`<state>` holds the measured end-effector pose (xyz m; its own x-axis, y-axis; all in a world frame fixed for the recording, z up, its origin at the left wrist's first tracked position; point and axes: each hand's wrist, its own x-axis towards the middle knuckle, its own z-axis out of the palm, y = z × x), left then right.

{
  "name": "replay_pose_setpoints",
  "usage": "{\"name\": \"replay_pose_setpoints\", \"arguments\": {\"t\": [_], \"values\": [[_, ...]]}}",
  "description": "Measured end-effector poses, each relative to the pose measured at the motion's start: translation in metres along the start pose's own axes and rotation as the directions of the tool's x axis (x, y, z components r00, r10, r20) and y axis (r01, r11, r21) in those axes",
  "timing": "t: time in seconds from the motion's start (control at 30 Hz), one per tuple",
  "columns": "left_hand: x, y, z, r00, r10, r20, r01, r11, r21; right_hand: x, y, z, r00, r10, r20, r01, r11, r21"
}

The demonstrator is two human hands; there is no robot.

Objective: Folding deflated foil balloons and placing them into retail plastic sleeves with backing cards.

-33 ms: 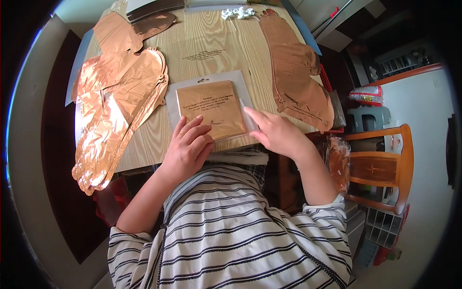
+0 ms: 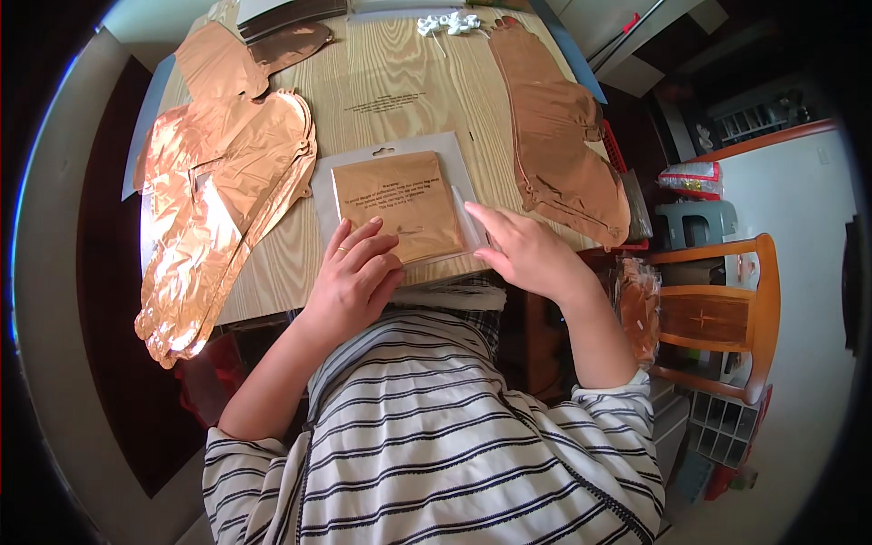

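A clear plastic bag (image 2: 457, 162) with a hang hole lies flat near the table's front edge. Inside it is a folded, square, copper-coloured foil piece (image 2: 395, 195), seen through dark print on the plastic. My left hand (image 2: 359, 268), a ring on one finger, rests on the bag's lower left corner with its fingers stretched over it. At the right edge is my right hand (image 2: 522, 250), index finger extended and thumb apart, close against the plastic. Flat copper foil balloons (image 2: 227, 195) lie stacked on the left, and another foil pile (image 2: 554, 127) is on the right.
The wooden table (image 2: 377, 54) carries white ribbon-like bundles (image 2: 450, 24) at the back and another clear printed bag (image 2: 386, 102) beyond the first. To the right stand a wooden chair (image 2: 708, 313) and a grey stool (image 2: 699, 222). Bagged copper foil (image 2: 639, 309) sits beside the chair.
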<state>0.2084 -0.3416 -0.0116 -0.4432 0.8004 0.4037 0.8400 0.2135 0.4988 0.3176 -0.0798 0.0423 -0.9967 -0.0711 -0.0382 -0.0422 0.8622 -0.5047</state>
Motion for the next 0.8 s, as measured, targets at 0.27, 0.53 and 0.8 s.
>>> {"name": "replay_pose_setpoints", "arguments": {"t": [0.27, 0.53, 0.8], "values": [[0.020, 0.018, -0.008, 0.981, 0.156, 0.119, -0.160, 0.987, 0.026, -0.047, 0.010, 0.034, 0.922, -0.193, -0.335, 0.134, 0.973, -0.190], [0.037, -0.001, 0.006, 0.955, 0.203, 0.215, -0.172, 0.973, -0.153, -0.038, 0.016, 0.027, 0.945, -0.178, -0.273, 0.145, 0.980, -0.136], [0.033, 0.000, 0.005, 0.956, 0.182, 0.230, -0.141, 0.973, -0.181, -0.030, 0.013, 0.018, 0.959, -0.128, -0.253, 0.135, 0.991, 0.009]]}}
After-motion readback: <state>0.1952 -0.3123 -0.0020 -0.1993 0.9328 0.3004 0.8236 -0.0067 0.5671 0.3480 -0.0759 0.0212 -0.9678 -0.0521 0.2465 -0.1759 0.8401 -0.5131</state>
